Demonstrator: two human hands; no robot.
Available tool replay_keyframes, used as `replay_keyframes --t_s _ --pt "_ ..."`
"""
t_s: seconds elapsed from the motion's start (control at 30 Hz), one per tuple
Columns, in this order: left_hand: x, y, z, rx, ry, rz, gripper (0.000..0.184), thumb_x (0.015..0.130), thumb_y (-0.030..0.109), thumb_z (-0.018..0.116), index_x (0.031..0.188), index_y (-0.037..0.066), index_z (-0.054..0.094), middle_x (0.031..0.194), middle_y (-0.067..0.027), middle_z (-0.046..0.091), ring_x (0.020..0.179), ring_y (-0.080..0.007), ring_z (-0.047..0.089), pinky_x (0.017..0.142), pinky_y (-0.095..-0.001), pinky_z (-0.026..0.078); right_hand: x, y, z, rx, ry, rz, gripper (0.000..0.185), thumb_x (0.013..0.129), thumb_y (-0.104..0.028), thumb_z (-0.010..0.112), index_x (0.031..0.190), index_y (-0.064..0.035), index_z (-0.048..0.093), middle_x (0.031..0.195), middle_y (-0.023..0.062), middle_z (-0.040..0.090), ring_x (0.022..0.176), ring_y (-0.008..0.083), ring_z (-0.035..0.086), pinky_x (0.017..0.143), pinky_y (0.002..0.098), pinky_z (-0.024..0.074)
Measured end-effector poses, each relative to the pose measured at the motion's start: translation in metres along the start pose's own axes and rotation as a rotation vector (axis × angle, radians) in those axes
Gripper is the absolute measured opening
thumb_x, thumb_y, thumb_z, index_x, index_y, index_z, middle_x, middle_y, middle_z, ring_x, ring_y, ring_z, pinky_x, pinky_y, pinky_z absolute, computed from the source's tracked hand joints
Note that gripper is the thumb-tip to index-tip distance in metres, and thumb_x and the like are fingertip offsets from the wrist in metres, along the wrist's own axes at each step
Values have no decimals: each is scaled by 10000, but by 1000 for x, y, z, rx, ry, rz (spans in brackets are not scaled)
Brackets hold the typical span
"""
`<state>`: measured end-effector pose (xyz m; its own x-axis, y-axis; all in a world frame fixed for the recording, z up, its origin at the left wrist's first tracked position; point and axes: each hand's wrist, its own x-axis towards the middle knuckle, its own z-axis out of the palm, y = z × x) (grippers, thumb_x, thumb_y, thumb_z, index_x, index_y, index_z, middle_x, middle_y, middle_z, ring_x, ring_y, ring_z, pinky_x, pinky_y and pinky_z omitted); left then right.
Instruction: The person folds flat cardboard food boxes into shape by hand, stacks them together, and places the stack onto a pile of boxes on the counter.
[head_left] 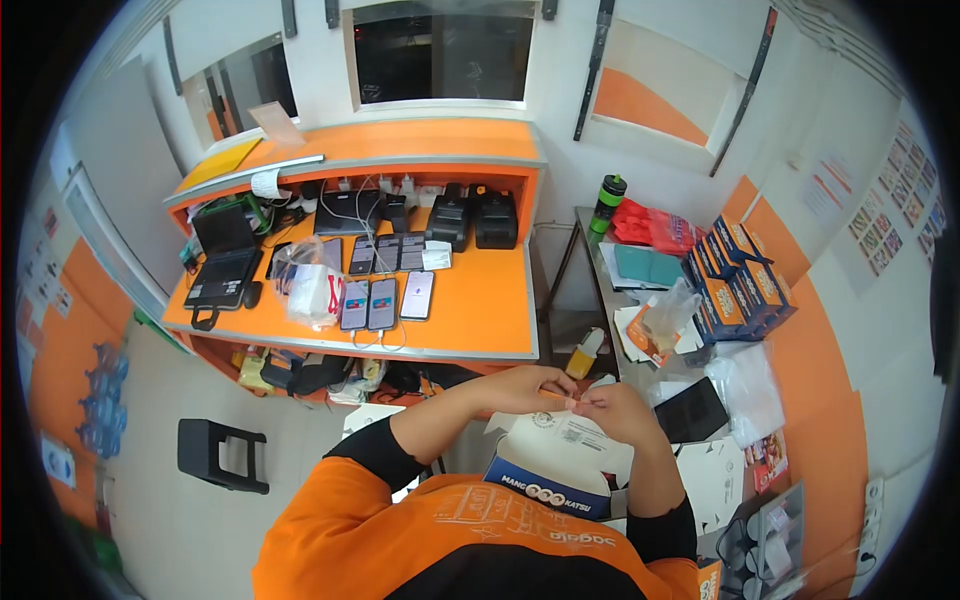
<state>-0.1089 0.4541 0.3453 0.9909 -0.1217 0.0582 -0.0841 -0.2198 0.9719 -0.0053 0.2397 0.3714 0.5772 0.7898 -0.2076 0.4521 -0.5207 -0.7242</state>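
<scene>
My left hand (537, 388) and my right hand (614, 410) meet above the far edge of a white and blue cardboard food box (540, 488) in front of my body. Its printed white lid flap (545, 436) is raised, and the box reads "MANG KATSU". Both hands are closed, with fingers and thumbs pinched together. A small orange sliver shows between the left fingers, too small to name. What the right fingertips pinch is hidden. Close to the right wrist lies a black tablet (692, 410).
On the orange counter (480, 320) are several phones (383, 304), a laptop (228, 258) and a plastic bag (312, 293). The right table holds stacked boxes (738, 300), clear plastic bags (750, 392) and a bottle (607, 203). A yellow bottle (583, 356) stands beyond my hands; a black stool (222, 456) stands left.
</scene>
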Motion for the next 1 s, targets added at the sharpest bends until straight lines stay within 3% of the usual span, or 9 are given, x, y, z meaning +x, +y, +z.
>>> replay_keyframes --t_s 0.1,0.2,0.27,0.37,0.6,0.7,0.87,1.0 --pt "5 -8 -11 173 -137 -130 261 1005 256 668 1087 26 758 925 -69 746 859 -137 683 776 -291 524 -5 -12 2 -67 15 -42 196 892 -197 757 904 -2 746 709 96 688 621 131 589 606 305 462" --pt "0 -5 -13 161 -20 -119 265 1010 258 662 1084 21 755 914 -64 743 844 -132 675 762 -300 524 -9 -1 -15 5 -21 -53 205 902 -190 746 907 15 742 703 84 685 632 124 587 606 309 463" --pt "0 5 -15 104 -52 -153 265 1010 255 660 1098 21 751 920 -65 742 859 -134 675 780 -299 523 -10 13 -27 173 -89 0 214 911 -186 737 923 28 742 711 71 686 658 114 591 619 304 470" --pt "-3 4 -16 128 -93 -107 273 1019 246 644 1132 15 735 937 -64 737 898 -130 672 815 -292 516 -11 18 -20 187 -28 26 223 934 -180 723 956 41 746 737 57 691 718 88 596 658 284 482" --pt "-12 -3 -24 125 -218 -159 303 1045 248 598 1167 -7 708 989 -62 729 958 -128 666 877 -294 512 -28 50 -10 408 -126 82 291 1017 -218 641 1102 50 717 885 36 720 812 89 615 749 271 505" --pt "-8 -18 -26 -41 -190 -258 351 1064 287 570 1214 -8 685 1059 -72 719 1007 -130 656 902 -300 511 -33 51 -6 550 -121 113 340 1058 -243 579 1216 44 674 1015 42 716 903 97 625 821 266 507" --pt "-16 -26 -33 -275 -129 -276 586 1100 499 360 1307 24 634 1244 -93 665 1161 -160 597 996 -318 457 -53 44 -14 643 -105 61 470 1098 -324 487 1370 49 579 1274 90 655 1160 147 600 1014 290 458" --pt "-36 -17 -35 -422 -159 -488 756 1084 616 204 1264 37 656 1331 -108 616 1262 -199 529 1073 -356 395 -69 34 -8 922 -160 164 481 1108 -343 442 1361 40 586 1302 123 643 1219 191 587 1058 305 432"
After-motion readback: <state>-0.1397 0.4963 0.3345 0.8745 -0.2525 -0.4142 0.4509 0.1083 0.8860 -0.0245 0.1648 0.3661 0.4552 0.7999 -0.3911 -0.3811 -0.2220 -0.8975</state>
